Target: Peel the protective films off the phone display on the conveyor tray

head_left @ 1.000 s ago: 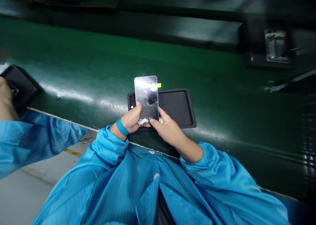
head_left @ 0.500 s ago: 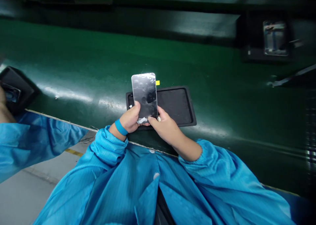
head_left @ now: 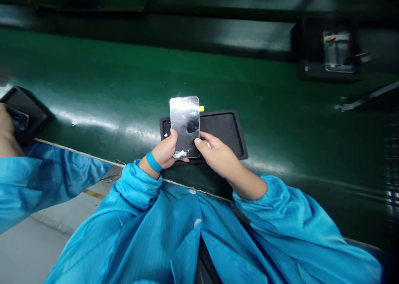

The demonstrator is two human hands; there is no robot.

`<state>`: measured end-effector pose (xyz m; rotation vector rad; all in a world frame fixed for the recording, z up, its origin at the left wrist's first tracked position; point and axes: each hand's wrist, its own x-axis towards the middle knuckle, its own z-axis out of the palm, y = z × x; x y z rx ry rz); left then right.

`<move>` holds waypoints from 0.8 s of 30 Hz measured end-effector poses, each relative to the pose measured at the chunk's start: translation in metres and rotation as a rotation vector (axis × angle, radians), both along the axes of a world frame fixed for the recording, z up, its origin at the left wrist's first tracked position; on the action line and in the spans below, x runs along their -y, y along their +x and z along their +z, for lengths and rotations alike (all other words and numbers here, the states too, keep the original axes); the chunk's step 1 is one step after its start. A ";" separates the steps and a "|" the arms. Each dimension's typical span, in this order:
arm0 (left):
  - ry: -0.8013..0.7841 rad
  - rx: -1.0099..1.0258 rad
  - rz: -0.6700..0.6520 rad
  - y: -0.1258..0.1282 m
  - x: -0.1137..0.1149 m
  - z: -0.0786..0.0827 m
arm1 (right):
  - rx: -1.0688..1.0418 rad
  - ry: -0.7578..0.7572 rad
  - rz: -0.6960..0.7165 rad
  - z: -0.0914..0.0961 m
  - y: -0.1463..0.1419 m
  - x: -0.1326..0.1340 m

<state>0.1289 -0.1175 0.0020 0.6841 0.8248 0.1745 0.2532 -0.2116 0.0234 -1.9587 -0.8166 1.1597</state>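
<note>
A shiny phone-shaped panel (head_left: 185,124) with a small yellow tab at its top right is held upright above a black tray (head_left: 226,131) on the green belt. My left hand (head_left: 165,151), with a blue band at the wrist, grips the panel's lower left edge. My right hand (head_left: 215,155) pinches its right edge a little above the bottom corner. A white scrap of film shows at the panel's bottom edge. Both sleeves are blue.
The green conveyor belt (head_left: 124,80) runs across the view. Another black tray (head_left: 25,111) lies at the left under a co-worker's hand (head_left: 8,132) and blue sleeve. A further tray with a part (head_left: 338,51) sits at the far right. Grey floor lies lower left.
My right hand has slid up from the panel's bottom corner to its right edge. The panel has stayed nearly still. The far right tray has drifted left.
</note>
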 end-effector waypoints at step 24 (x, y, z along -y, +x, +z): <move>0.131 -0.117 -0.093 0.002 0.008 0.001 | 0.682 0.258 0.015 0.022 0.007 -0.014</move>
